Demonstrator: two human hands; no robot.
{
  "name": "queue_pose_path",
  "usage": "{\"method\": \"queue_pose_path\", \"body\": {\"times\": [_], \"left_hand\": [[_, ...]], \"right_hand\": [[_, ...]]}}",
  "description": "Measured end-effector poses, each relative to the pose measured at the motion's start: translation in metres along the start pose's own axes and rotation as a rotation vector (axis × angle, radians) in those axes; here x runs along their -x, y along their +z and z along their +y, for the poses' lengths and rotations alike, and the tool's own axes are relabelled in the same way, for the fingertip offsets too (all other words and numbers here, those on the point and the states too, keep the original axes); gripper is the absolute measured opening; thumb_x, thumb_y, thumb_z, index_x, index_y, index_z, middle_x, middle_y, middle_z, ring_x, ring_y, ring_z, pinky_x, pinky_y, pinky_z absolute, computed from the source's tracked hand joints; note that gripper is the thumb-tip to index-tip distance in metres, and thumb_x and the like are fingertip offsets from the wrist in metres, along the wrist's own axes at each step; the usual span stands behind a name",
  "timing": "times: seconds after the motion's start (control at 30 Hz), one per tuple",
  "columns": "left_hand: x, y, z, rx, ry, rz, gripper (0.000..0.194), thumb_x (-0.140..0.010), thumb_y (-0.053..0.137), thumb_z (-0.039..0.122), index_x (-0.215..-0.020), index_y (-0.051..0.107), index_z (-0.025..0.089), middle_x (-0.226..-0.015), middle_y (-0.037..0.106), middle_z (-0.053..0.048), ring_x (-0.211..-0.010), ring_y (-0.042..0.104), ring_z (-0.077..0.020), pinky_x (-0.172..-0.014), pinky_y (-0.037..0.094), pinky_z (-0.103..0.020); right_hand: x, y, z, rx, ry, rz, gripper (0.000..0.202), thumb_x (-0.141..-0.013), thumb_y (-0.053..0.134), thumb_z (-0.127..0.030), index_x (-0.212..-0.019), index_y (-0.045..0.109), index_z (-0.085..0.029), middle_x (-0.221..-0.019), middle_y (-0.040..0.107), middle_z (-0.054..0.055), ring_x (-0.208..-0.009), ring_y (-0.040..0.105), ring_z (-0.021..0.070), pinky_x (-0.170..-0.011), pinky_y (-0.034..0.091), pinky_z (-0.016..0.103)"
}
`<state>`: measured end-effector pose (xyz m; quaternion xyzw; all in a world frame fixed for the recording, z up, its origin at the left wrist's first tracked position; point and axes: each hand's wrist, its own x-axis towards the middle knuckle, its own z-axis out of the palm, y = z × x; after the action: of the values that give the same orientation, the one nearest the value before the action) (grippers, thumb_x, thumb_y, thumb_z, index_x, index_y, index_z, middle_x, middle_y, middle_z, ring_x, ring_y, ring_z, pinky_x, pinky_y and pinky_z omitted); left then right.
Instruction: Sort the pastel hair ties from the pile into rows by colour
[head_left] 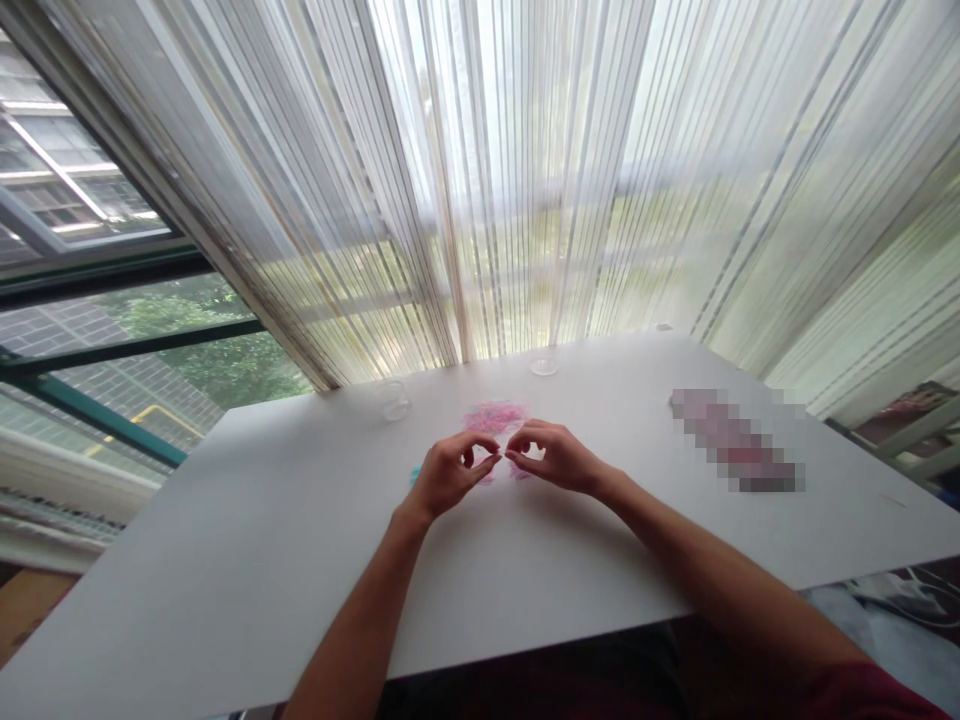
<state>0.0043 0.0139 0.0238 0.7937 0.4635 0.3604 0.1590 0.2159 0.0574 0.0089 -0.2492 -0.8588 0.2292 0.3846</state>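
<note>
Over the white table my left hand (455, 472) and my right hand (553, 455) are held close together, thumbs and forefingers pinched and their tips almost meeting. Whatever lies between the fingertips is too small to make out. Just beyond the hands is a loose pile of small pink pieces (493, 416), with a few other pale colours mixed in. More pink bits (519, 470) lie under and beside the fingers, partly hidden. A little turquoise item (415, 474) shows at the left edge of my left hand.
The white table (300, 560) reaches to a sheer striped curtain (510, 200) at the window. A clear cup-like container (394, 400) stands at the back left, and a clear round lid or dish (544, 367) lies at the back middle. A pixelated, pinkish long object (735, 440) is on the right.
</note>
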Motion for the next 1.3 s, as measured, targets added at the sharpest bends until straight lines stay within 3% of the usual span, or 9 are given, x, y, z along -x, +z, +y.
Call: {"method": "queue_pose_path", "body": {"times": [0.43, 0.57, 0.7, 0.83, 1.07, 1.3], "left_hand": [[-0.002, -0.009, 0.000, 0.132, -0.097, 0.030, 0.014, -0.080, 0.067, 0.029, -0.087, 0.071, 0.018, -0.071, 0.066, 0.001, -0.051, 0.042, -0.0065, -0.049, 0.038, -0.017], [-0.002, -0.036, -0.008, 0.119, -0.194, 0.107, 0.025, -0.078, 0.069, 0.039, -0.089, 0.072, 0.017, -0.067, 0.064, 0.000, -0.050, 0.040, -0.0069, -0.046, 0.037, -0.018], [0.014, -0.071, -0.024, 0.033, -0.317, 0.125, 0.036, -0.075, 0.070, 0.048, -0.093, 0.074, 0.017, -0.065, 0.061, 0.000, -0.051, 0.041, -0.0079, -0.047, 0.037, -0.019], [0.039, -0.088, -0.042, 0.010, -0.445, 0.131, 0.047, -0.072, 0.070, 0.057, -0.093, 0.075, 0.016, -0.056, 0.052, 0.003, -0.050, 0.039, -0.0083, -0.047, 0.034, -0.020], [0.055, -0.097, -0.043, 0.011, -0.541, -0.209, 0.045, -0.074, 0.066, 0.056, -0.092, 0.077, 0.017, -0.072, 0.066, -0.003, -0.057, 0.047, -0.0119, -0.052, 0.038, -0.022], [0.058, -0.100, -0.042, 0.006, -0.541, -0.280, 0.040, -0.073, 0.067, 0.053, -0.089, 0.076, 0.017, -0.061, 0.056, 0.000, -0.056, 0.038, -0.0111, -0.049, 0.032, -0.020]], "right_hand": [[-0.001, -0.006, 0.000, 0.012, -0.020, 0.009, 0.005, -0.083, 0.062, -0.018, -0.082, 0.066, -0.019, -0.078, 0.065, 0.003, -0.072, 0.058, 0.0131, -0.069, 0.050, 0.025], [0.000, -0.024, 0.026, 0.128, 0.160, 0.064, 0.010, -0.084, 0.059, -0.021, -0.086, 0.069, -0.019, -0.079, 0.067, 0.004, -0.071, 0.061, 0.0145, -0.069, 0.050, 0.027], [0.006, -0.041, 0.053, 0.206, 0.401, -0.004, 0.012, -0.081, 0.060, -0.024, -0.081, 0.071, -0.019, -0.076, 0.068, 0.003, -0.067, 0.061, 0.0155, -0.066, 0.050, 0.028], [0.007, -0.044, 0.058, 0.187, 0.423, -0.058, 0.014, -0.079, 0.064, -0.030, -0.081, 0.073, -0.020, -0.078, 0.067, 0.003, -0.069, 0.061, 0.0153, -0.066, 0.049, 0.026], [0.003, -0.037, 0.053, 0.248, 0.401, -0.080, 0.013, -0.082, 0.060, -0.025, -0.081, 0.072, -0.019, -0.079, 0.065, 0.004, -0.072, 0.059, 0.0165, -0.069, 0.047, 0.027], [0.004, -0.032, 0.057, 0.262, 0.368, -0.063, 0.013, -0.084, 0.058, -0.023, -0.082, 0.069, -0.017, -0.081, 0.064, 0.006, -0.076, 0.058, 0.0182, -0.072, 0.046, 0.029]]}}
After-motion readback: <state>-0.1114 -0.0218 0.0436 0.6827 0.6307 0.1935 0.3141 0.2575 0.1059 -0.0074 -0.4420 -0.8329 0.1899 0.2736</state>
